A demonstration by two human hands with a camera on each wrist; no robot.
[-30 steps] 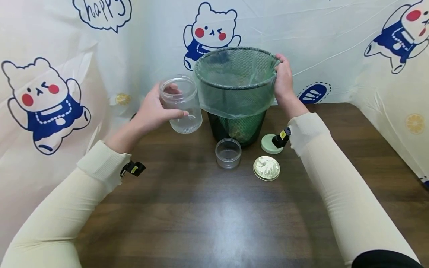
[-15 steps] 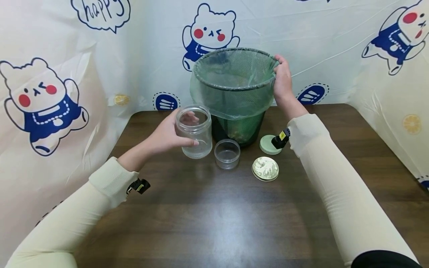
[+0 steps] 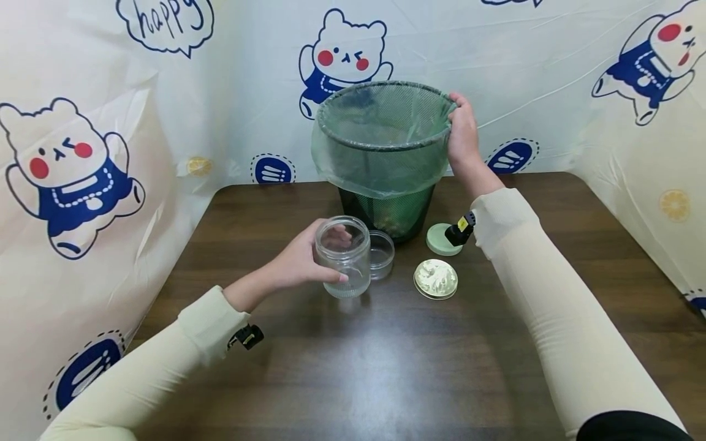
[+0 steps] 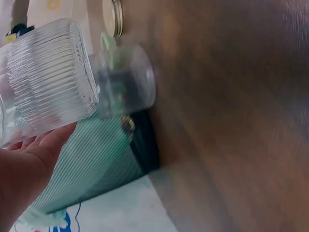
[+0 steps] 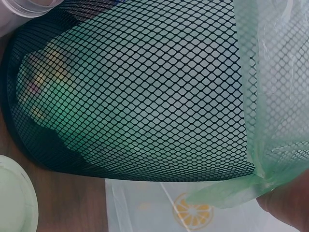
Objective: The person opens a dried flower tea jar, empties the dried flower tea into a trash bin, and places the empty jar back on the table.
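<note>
A clear ribbed jar [image 3: 355, 269] is held upright by my left hand [image 3: 298, 260], thumb on the near side and fingers behind. In the left wrist view the base of the jar [image 4: 53, 77] hangs above the tabletop. Just right of it stands a small clear plastic tub [image 3: 383, 257], partly hidden by the jar. My right hand [image 3: 464, 138] grips the right rim of a dark mesh wastebasket [image 3: 386, 211] lined with a green bag [image 3: 380, 168]. In the right wrist view, the green bag [image 5: 258, 174] bunches beside my thumb.
A pale green lid [image 3: 439, 239] lies right of the wastebasket's foot. In front of it is a gold-rimmed lid [image 3: 436, 278] with a shiny, crumpled-looking top. The brown wooden table [image 3: 331, 367] backs onto a printed curtain [image 3: 265, 79].
My left hand has brought the jar down and to the right, from beside the wastebasket's upper part to just above the table by the tub. My right hand stays on the rim.
</note>
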